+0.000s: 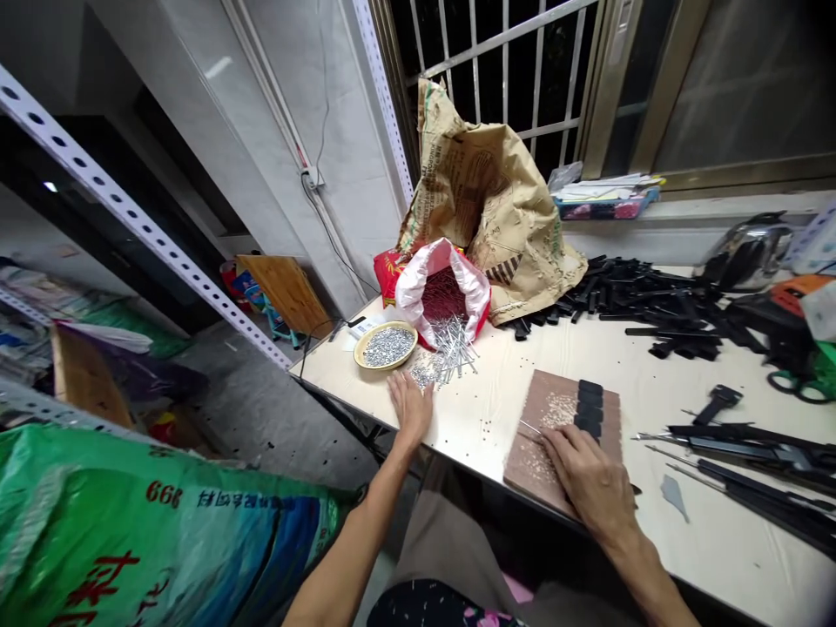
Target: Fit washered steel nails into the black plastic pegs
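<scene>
My left hand (410, 406) lies on the tabletop with its fingers stretched out, at the near edge of a scatter of small silvery metal pieces (424, 373). A shallow yellow bowl (369, 364) full of similar pieces stands just beyond it. Long thin metal pins (455, 348) spill from a white-lined red bag (480, 305) of dark red bits. My right hand (588, 477) rests over a brown board (545, 387), closed round a thin metal rod (530, 427) that points left. Several black rectangular pieces (589, 405) lie in a column on the board, beside pale specks.
A large brown paper sack (522, 209) leans at the back by the barred window. Black parts (627, 292) are heaped to its right, near a kettle (744, 252). Black-handled tools (751, 444) and green-handled scissors (800, 387) lie at right. A green sack (163, 531) stands at lower left.
</scene>
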Demonstrator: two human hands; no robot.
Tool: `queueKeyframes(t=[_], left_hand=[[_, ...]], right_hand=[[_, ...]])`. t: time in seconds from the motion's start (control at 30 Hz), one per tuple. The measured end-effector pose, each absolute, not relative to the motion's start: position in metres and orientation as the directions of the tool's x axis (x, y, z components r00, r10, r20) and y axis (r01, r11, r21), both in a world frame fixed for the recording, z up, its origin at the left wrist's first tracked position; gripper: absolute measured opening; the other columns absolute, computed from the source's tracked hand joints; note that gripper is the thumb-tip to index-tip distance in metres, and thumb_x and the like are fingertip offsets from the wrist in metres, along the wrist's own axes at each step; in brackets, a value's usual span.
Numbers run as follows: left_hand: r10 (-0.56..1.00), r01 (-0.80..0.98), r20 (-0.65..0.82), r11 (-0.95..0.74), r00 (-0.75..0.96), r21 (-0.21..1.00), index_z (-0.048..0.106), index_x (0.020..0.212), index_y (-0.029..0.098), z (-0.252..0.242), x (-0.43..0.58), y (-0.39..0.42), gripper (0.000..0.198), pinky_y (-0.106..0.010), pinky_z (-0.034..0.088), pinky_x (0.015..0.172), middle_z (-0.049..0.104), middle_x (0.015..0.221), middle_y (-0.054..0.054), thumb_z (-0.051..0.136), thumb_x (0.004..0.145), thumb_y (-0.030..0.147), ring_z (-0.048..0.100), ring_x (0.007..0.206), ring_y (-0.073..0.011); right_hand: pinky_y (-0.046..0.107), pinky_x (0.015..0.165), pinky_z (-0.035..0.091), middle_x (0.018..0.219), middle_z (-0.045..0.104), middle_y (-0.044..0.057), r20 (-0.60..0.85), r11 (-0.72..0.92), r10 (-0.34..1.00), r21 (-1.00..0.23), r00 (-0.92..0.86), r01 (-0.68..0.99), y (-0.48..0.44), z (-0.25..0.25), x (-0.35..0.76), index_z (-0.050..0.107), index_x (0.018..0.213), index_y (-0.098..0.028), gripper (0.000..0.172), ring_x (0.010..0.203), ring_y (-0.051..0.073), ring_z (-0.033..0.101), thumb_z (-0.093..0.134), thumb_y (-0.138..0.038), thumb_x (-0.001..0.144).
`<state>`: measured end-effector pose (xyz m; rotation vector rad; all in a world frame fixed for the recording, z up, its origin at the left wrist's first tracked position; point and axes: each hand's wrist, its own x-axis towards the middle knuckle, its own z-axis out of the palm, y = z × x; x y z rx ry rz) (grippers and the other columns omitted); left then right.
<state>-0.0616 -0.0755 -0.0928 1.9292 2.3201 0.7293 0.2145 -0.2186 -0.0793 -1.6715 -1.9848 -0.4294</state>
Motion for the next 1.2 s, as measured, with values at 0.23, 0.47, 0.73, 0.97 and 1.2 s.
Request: queueKeyframes(t=[0.23, 0.47, 0.73, 0.97, 1.2], left_hand=[[0.977, 0.947, 0.155, 0.091, -0.145, 0.309, 0.037, 0.135, 0.001, -0.095, -0.066, -0.064, 0.059, -0.054, 0.022, 0.108, 0.031, 0.146, -0.027, 0.034, 0.091, 0.040, 0.020, 0.139, -0.0376], [0.971, 0.964, 0.235, -0.028, -0.037, 0.266, 0.052, 0.126, 0.008, -0.082, -0.060, -0.079, 0.041, -0.050, 0.028, 0.106, 0.041, 0.142, -0.021, 0.038, 0.090, 0.022, 0.031, 0.135, -0.0335], [0.924, 0.966, 0.356, -0.206, 0.139, 0.157, 0.070, 0.090, 0.018, -0.067, -0.051, -0.090, 0.021, -0.036, 0.043, 0.083, 0.061, 0.095, -0.010, 0.050, 0.087, 0.026, 0.048, 0.095, -0.0263], [0.938, 0.988, 0.315, -0.157, 0.147, 0.008, 0.067, 0.089, 0.016, -0.066, -0.046, -0.078, 0.024, -0.037, 0.041, 0.078, 0.062, 0.091, -0.011, 0.044, 0.088, 0.023, 0.049, 0.092, -0.0271], [0.947, 0.991, 0.294, -0.106, 0.126, -0.084, 0.063, 0.091, 0.010, -0.063, -0.042, -0.069, 0.026, -0.038, 0.041, 0.072, 0.061, 0.093, -0.016, 0.040, 0.088, 0.021, 0.052, 0.092, -0.0304]], right_hand=[[0.024, 0.061, 0.036, 0.096, 0.064, 0.004, 0.567, 0.187, 0.817, -0.089, -0.104, 0.978, -0.217, -0.079, 0.214, 0.063, 0.105, -0.024, 0.025, 0.084, 0.015, 0.057, 0.039, -0.028, 0.098], [0.024, 0.055, 0.034, 0.093, 0.064, 0.004, 0.565, 0.189, 0.816, -0.059, -0.123, 0.980, -0.217, -0.076, 0.214, 0.065, 0.101, -0.023, 0.025, 0.082, 0.014, 0.057, 0.040, -0.027, 0.097], [0.024, 0.065, 0.038, 0.096, 0.064, 0.004, 0.524, 0.191, 0.843, -0.078, -0.122, 0.979, -0.220, -0.070, 0.213, 0.064, 0.102, -0.021, 0.022, 0.085, 0.014, 0.056, 0.044, -0.028, 0.096], [0.024, 0.064, 0.037, 0.093, 0.064, 0.004, 0.531, 0.195, 0.840, -0.096, -0.115, 0.976, -0.218, -0.069, 0.211, 0.064, 0.102, -0.022, 0.021, 0.084, 0.015, 0.056, 0.044, -0.025, 0.096], [0.024, 0.059, 0.036, 0.084, 0.062, 0.003, 0.527, 0.181, 0.846, -0.140, -0.082, 0.973, -0.214, -0.062, 0.210, 0.065, 0.094, -0.022, 0.022, 0.081, 0.014, 0.057, 0.043, -0.022, 0.096]])
